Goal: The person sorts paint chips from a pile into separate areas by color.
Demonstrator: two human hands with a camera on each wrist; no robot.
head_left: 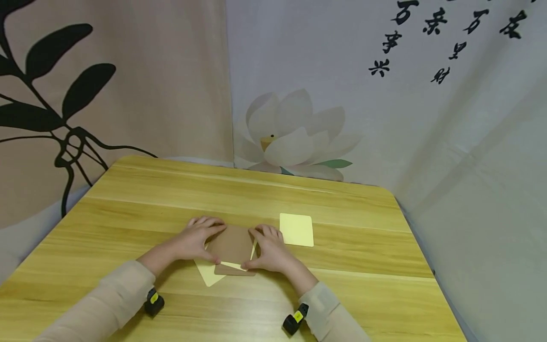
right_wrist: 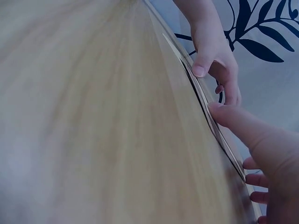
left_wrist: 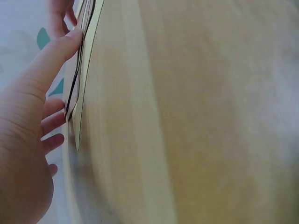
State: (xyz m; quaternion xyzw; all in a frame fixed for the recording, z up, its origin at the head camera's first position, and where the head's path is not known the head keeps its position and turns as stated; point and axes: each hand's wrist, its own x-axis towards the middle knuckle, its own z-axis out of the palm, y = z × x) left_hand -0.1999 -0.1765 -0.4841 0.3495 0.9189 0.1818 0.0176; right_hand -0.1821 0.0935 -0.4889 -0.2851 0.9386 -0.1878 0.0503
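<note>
A small stack of square cards lies in front of me, with a brown card (head_left: 231,243) on top. Beneath it, a pale yellow card (head_left: 208,274) juts out at the lower left and another brown card (head_left: 234,272) shows along the near edge. My left hand (head_left: 198,240) holds the top card's left side between thumb and fingers. On the opposite side my right hand (head_left: 272,251) grips it the same way, thumb at the near corner. Seen edge-on in the right wrist view, the stacked cards (right_wrist: 205,109) are slightly fanned, both thumbs at their near edge.
A single pale yellow card (head_left: 297,230) lies flat just right of my right hand. The wooden table (head_left: 350,294) has rounded far corners. Behind it hang printed curtains (head_left: 179,85) with a leaf, a lotus and characters.
</note>
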